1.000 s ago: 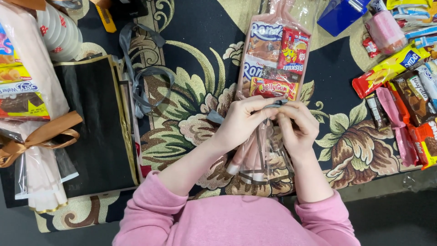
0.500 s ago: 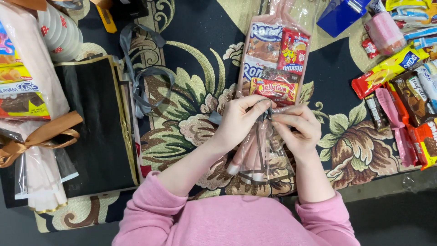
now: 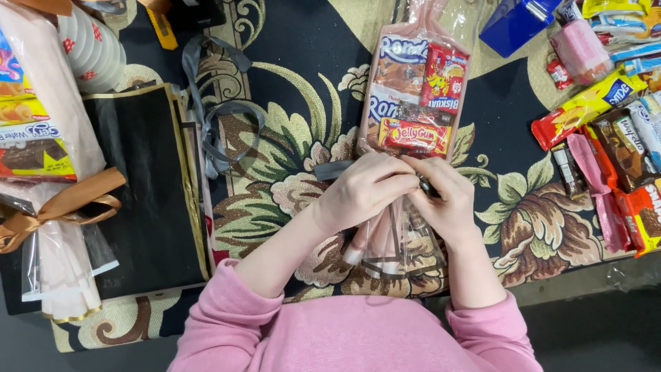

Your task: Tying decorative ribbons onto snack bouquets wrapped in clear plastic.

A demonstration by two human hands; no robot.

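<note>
Bag: clear cellophane snack-filled bag [image 3: 413, 103], centre, snacks at 12 o'clock.
Grip: left hand [image 3: 365, 189], right hand [image 3: 447, 203] pinched shut on grey ribbon [image 3: 330, 170] at neck.
Room: black paper sheet [image 3: 144, 193] at 9 o'clock; loose snack packets [image 3: 613, 138] at 3 o'clock.

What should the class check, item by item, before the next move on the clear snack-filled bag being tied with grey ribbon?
1. Both hands on the bag's neck: ok. The left hand and right hand meet there.
2. Clear cellophane bag of snack packets lying flat on the floral cloth: ok.
3. Packets all above the gathered neck: ok.
4. Grey satin ribbon at the neck: ok, one end sticks out beside the left hand.
5. Knot made: cannot tell, fingers cover it.
6. Loose grey ribbon apart from the hands: ok.
</note>
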